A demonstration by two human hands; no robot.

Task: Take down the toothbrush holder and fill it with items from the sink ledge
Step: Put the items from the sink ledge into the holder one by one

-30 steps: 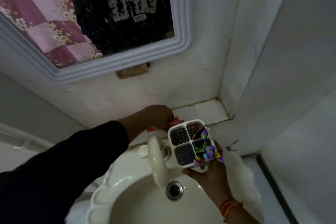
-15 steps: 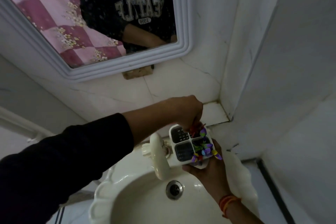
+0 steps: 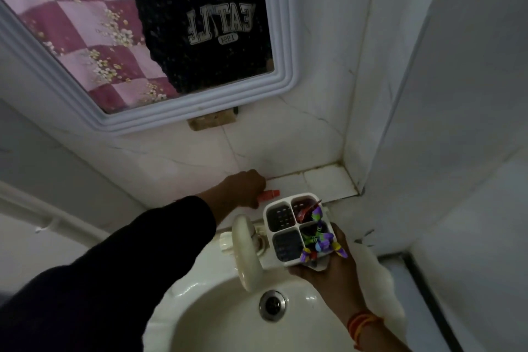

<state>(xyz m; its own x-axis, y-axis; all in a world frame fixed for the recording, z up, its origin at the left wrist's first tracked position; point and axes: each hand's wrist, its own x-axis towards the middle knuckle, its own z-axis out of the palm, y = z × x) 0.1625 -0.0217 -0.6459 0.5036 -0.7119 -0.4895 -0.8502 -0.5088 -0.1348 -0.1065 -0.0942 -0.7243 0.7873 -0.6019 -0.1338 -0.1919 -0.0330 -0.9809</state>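
My right hand (image 3: 328, 274) holds a white four-compartment toothbrush holder (image 3: 268, 210) from below, above the sink's back right edge. A purple and green item (image 3: 317, 240) sticks out of its near right compartment. Something red (image 3: 303, 210) sits in the far right compartment, and the two left compartments look dark. My left hand (image 3: 245, 188) rests on the tiled sink ledge (image 3: 328, 180), left of the holder, with its fingers closed around a red-orange item (image 3: 268, 195) whose end pokes out to the right.
A cream tap (image 3: 245, 248) curves over the basin (image 3: 217, 320) just left of the holder, with the drain (image 3: 272, 305) below it. A white-framed mirror (image 3: 283, 86) hangs above the ledge. Tiled walls close in on the right.
My left hand was over the holder's far right compartment half a second ago. It has gone back to the ledge and closed on a red-orange item. The holder has stayed put.
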